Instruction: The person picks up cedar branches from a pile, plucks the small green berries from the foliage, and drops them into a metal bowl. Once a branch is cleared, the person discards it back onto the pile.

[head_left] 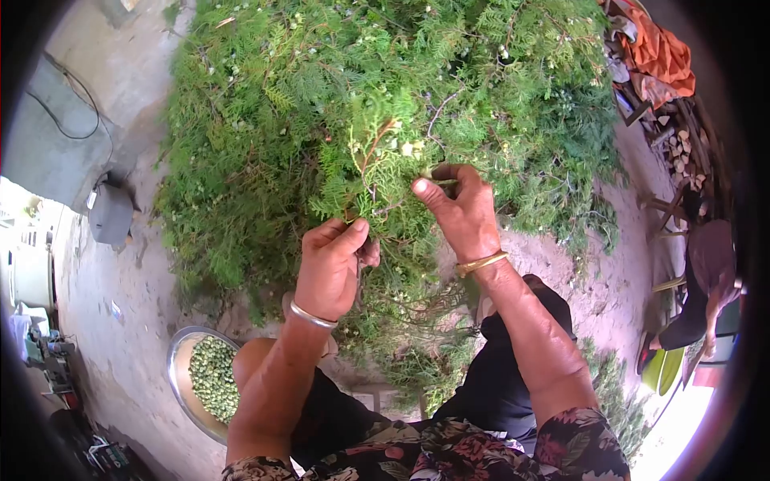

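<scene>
My left hand (333, 268), with a silver bangle at the wrist, pinches the lower stem of a green sprig (377, 164) that bears pale seed cones. Just right of the sprig, my right hand (461, 208), wearing a gold bangle, has thumb and forefinger pressed together. Something small and pale shows at those fingertips, too small to name. Behind both hands lies a large heap of leafy green branches (265, 104). By my left knee, a metal bowl (181, 383) holds many green cones (212, 377).
A grey container (111, 215) stands on the floor at the left. To the right are stacked firewood (682, 152), an orange cloth (658, 60) and another person's arm (712, 321) near a yellow-green object (664, 369). More cut branches (613, 393) lie at lower right.
</scene>
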`<state>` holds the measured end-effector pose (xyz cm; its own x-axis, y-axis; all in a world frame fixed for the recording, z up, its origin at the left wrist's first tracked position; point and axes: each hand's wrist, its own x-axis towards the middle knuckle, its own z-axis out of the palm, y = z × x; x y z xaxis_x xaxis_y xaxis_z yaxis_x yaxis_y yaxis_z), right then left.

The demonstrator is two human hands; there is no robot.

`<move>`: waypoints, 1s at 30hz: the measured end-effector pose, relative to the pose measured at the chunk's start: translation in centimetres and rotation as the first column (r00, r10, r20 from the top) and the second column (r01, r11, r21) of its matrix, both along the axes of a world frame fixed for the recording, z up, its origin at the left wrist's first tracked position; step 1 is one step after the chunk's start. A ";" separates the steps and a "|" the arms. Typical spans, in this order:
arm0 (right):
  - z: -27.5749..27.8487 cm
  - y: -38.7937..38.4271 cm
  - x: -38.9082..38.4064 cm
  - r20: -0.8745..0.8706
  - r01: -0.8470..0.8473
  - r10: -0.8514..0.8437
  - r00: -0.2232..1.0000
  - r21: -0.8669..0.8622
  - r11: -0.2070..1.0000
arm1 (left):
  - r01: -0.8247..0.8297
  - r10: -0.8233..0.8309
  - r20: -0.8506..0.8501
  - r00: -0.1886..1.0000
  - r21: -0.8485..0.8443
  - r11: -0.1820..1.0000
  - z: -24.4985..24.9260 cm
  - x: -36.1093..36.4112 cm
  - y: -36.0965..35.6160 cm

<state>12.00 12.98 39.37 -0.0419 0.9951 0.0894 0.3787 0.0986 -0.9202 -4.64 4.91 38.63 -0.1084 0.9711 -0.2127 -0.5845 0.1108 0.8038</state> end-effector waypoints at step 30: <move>3.1 4.0 8.2 -0.766 -0.088 -0.178 0.618 -0.292 0.953 | -0.064 0.046 -0.092 0.995 -0.211 0.975 1.4 -1.7 -0.9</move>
<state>20.23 16.97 42.49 -0.0433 0.9774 -0.2069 -0.4932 -0.2010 -0.8464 -6.30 4.00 40.07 -0.1872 0.8965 -0.4015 -0.5245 0.2544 0.8125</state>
